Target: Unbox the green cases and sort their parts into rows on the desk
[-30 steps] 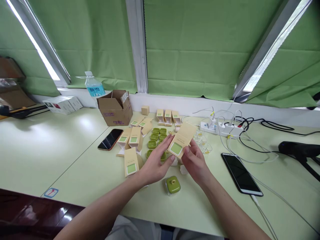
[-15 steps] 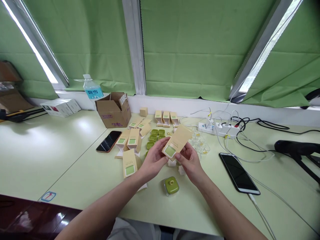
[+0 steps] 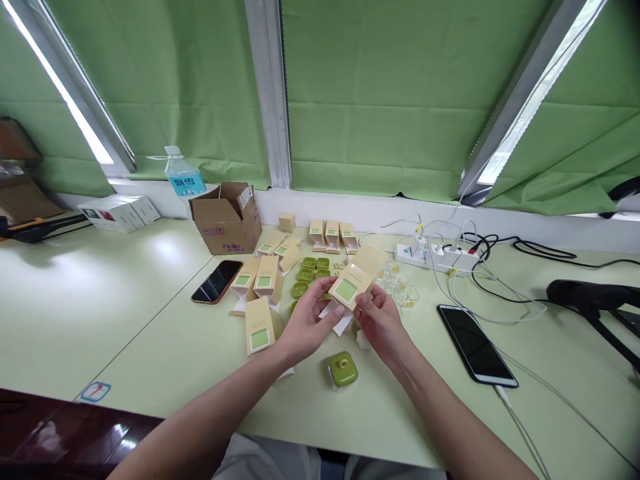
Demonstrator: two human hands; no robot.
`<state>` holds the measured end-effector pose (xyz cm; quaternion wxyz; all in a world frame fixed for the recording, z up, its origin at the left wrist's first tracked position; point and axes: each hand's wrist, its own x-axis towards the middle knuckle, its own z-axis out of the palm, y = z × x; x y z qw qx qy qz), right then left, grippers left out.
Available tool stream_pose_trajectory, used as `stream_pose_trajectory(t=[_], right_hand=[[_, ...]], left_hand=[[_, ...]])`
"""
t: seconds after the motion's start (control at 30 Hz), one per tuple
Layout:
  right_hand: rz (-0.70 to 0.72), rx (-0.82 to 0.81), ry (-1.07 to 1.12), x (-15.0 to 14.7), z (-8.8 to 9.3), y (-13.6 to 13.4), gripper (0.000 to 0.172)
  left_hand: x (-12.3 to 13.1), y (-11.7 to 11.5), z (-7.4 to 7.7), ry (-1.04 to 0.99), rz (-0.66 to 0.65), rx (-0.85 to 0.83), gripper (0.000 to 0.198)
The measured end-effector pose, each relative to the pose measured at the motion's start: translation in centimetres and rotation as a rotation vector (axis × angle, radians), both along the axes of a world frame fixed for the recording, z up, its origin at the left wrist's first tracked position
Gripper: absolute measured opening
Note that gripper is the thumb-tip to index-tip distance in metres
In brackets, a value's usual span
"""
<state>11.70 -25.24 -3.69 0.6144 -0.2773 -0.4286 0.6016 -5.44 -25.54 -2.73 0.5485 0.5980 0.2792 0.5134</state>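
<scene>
Between both hands, above the table, is a small tan cardboard box with a pale green square on its face. White flaps hang open at its lower end. My left hand grips its left side, thumb near the lower corner. On the lower right, the fingers of my right hand are closed on the box. A green-lidded, clear-sided square container stands on the table just below the hands. Several green square trays lie behind my left hand, partly hidden. Clear plastic pieces are heaped beyond my right hand.
Several tan boxes stand left of the hands, and more boxes are at the back. A brown carton and a dark phone lie farther left. On the right are a charging phone, a power strip and loose cables.
The box in my hands has tipped so its green-square face turns more toward me. White flaps now show open at its lower end. The green-lidded container stays in place.
</scene>
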Motion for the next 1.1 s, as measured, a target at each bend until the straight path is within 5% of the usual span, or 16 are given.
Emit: stream_pose_trajectory(t=[0.3,0.43,0.77,1.1], right_hand=[[-0.029,-0.105,0.072,0.0,0.1,0.2,0.046],[-0.007,-0.115,0.076,-0.3,0.3,-0.2,0.05],[-0.03,-0.17,0.048,0.0,0.3,-0.3,0.055],[-0.285,-0.185,0.035,0.0,0.2,-0.3,0.055]], left_hand=[[-0.2,-0.2,-0.3,0.264,0.182,0.188,0.037],[-0.1,0.0,-0.5,0.286,0.263,0.147,0.032],[0.4,-0.2,0.0,0.177,0.139,0.005,0.056],[-0.3,0.7,0.2,0.206,0.102,-0.05,0.026]])
